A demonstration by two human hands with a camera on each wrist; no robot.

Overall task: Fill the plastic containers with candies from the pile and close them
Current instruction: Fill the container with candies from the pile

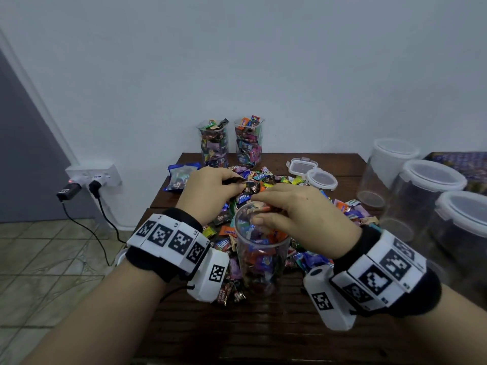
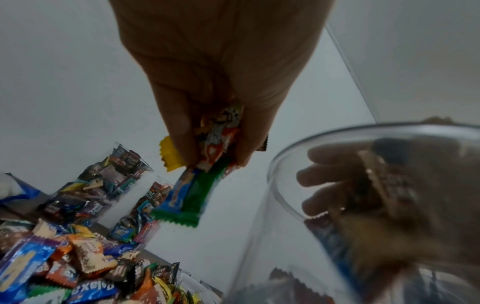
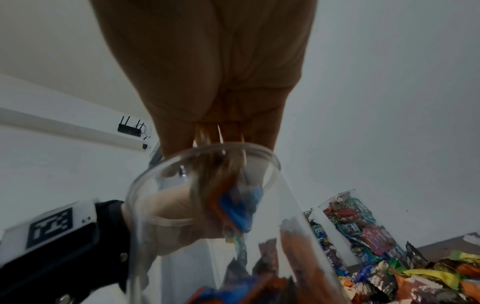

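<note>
Looking across the dark wooden counter (image 1: 263, 325) from the head view, I find it set against the wall, presumably so nothing rolls off the back. At the right stand three large clear lidded containers (image 1: 427, 196), empty and shut, apparently awaiting their turn. The candy pile (image 1: 263, 185) spreads over the counter's middle, within reach of both hands. Two tall filled containers (image 1: 249, 143) stand uncapped at the far edge against the wall, I judge parked clear of the work; two loose lids (image 1: 311, 171) lie just right of the pile's far side, so closing is not yet done. The open container (image 1: 259, 259) being filled stands nearest me, about half full, placed between my wrists so drops are short. My right hand (image 1: 292, 209) sits over its mouth, fingers bunched downward and pinching several wrapped candies just inside the rim, ready to let go. My left hand (image 1: 210, 185) is over the pile, pinching a small bunch of wrappers (image 2: 207, 156), green, yellow and orange among them. Legible writing: "Relaxa" on blue wrappers beside the container, "mentos" on an orange one, "COFFEE CANDY" on brown ones. Other print is too blurred to read.
</note>
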